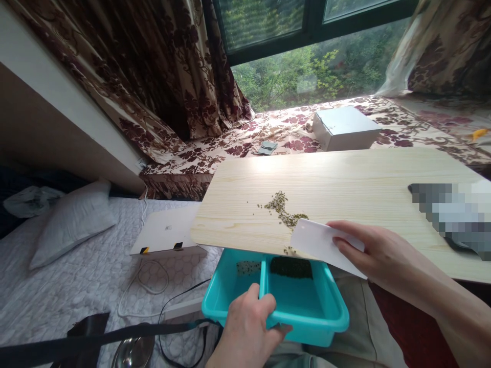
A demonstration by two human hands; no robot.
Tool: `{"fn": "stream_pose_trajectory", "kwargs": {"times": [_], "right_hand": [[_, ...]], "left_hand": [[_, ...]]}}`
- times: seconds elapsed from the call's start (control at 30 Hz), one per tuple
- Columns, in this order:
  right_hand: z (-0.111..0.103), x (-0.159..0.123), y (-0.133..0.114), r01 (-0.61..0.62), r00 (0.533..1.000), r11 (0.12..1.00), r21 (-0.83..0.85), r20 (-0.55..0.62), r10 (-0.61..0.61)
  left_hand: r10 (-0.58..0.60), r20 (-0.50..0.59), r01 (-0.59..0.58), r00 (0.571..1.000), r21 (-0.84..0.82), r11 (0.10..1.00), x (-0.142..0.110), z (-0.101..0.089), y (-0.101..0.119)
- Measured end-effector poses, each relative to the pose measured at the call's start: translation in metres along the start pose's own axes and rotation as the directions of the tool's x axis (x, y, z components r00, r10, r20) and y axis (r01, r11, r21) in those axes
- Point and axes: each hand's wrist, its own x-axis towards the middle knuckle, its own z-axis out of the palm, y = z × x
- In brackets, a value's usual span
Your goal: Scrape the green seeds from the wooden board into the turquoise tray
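- Head view: we have mung-like green beans [279, 203] on the pale wood worktop [356, 179], lying about 12 o'clock from the turquoise bin [339, 309].
- Our right hand [378, 250] pinches a thin white card [312, 239], thumb on one face and fingers on the other. The card slants across the near edge of the worktop at about 5 o'clock from the beans, its far corner close against them; we judge it is held low and tilted so that its edge can guide loose beans.
- Our left hand [249, 317] is curled round the near rim where it meets the central divider [264, 278]; that grip probably keeps the bin steady, just under the worktop's edge.
- Such closeness leaves little gap, which we take to be why the bin sits there, at 6 o'clock from the scatter.
- The beans look small, rounded and dull olive, in two joined clumps, with strays towards 9 o'clock and a few near the edge at 6 o'clock.
- Inside the bin, a dark green mass [291, 267] lies at the far end of the right compartment; a pale, dark-specked patch [248, 267] shows in the left one. We cannot tell what the patch is made of.
- A silvery box [345, 125] rests at 1 o'clock from the beans, on the window seat.
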Motion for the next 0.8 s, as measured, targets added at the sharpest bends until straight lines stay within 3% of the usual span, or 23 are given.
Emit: {"fn": "stream_pose_trajectory", "kwargs": {"times": [0.8], "right_hand": [[0.0038, 0.0005, -0.0039, 0.054, 0.998, 0.996, -0.069, -0.013, -0.055]], "left_hand": [[-0.008, -0.008, 0.007, 1.000, -0.032, 0.999, -0.0019, -0.0030, 0.0003]]}}
